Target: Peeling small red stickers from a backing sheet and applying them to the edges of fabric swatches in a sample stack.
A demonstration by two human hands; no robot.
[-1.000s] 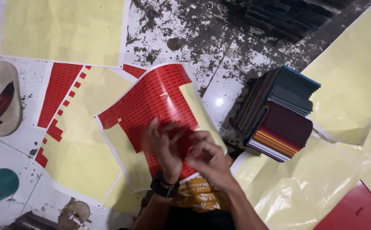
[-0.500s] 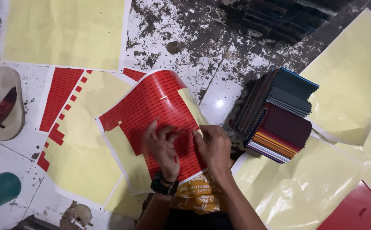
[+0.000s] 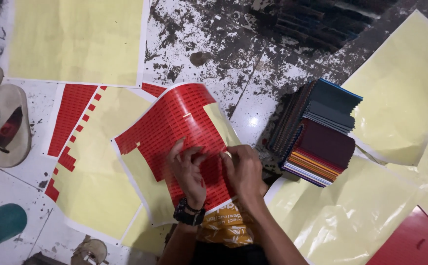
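Under both hands: glossy red sticker sheet [image 3: 174,122], curled.

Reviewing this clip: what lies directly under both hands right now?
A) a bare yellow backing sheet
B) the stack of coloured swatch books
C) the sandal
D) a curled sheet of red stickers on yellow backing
D: the left hand and right hand both rest on the curled red sticker sheet, well apart from the swatch stack and the sandal.

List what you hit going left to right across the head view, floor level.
Sandal → flat sheet with few red stickers left → curled red sticker sheet → left hand → right hand → stack of coloured swatch books → yellow backing sheet.
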